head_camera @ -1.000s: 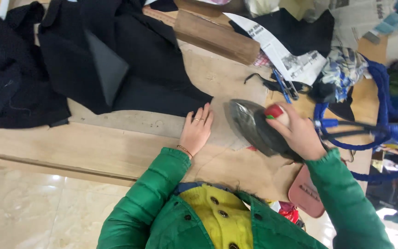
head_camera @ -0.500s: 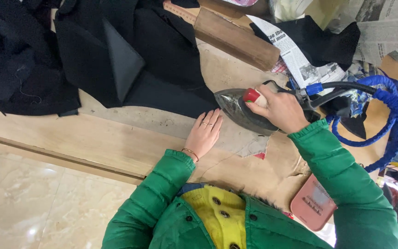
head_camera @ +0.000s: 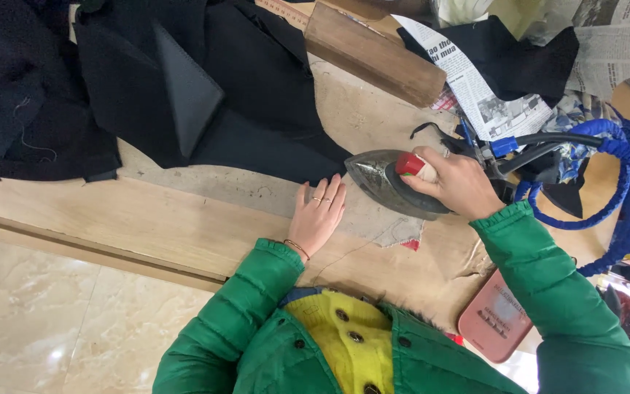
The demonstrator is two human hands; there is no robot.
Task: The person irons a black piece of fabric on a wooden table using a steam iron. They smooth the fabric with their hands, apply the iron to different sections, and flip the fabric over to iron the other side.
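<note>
Grey metal fills the right hand (head_camera: 455,182): it grips the handle of a heavy, pointed steam iron with a red knob (head_camera: 391,184), which rests flat on the worn beige padded board (head_camera: 373,117). Just beside the iron's tip, the left hand (head_camera: 319,215) lies open and flat on the board, holding nothing, fingers spread toward the black cloth garment (head_camera: 205,95) beyond the iron's nose. Behind the iron trail a coiled blue hose and black cable (head_camera: 625,182); past them sits a wooden block (head_camera: 373,51) on newspaper (head_camera: 475,80). Risk, as I judge it: the flat fingers are close enough to the hot sole to be burned if it slides, and the hose could snag.
</note>
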